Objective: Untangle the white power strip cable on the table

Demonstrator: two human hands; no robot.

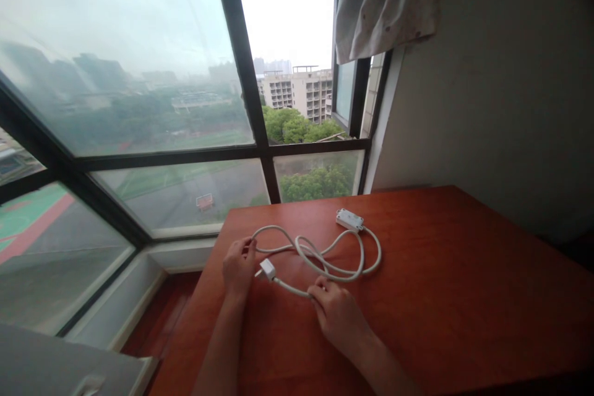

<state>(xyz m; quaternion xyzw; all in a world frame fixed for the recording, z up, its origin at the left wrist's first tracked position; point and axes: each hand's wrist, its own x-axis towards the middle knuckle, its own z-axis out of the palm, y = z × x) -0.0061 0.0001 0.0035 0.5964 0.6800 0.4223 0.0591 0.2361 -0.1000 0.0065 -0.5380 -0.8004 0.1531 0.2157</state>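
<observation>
A white power cord [334,260] lies in loose loops on a reddish wooden table [464,297]. A small white socket box [349,219] sits at its far end. The white plug [267,268] rests on the table between my hands. My left hand [238,268] pinches a bend of the cord by the table's left edge. My right hand [338,315] grips the cord a little behind the plug.
The table stands in a corner against a large black-framed window [241,74] on the left and a grey wall [501,86] at the back right. A patterned curtain [387,0] hangs bunched at the top. A low sill [139,284] runs under the window.
</observation>
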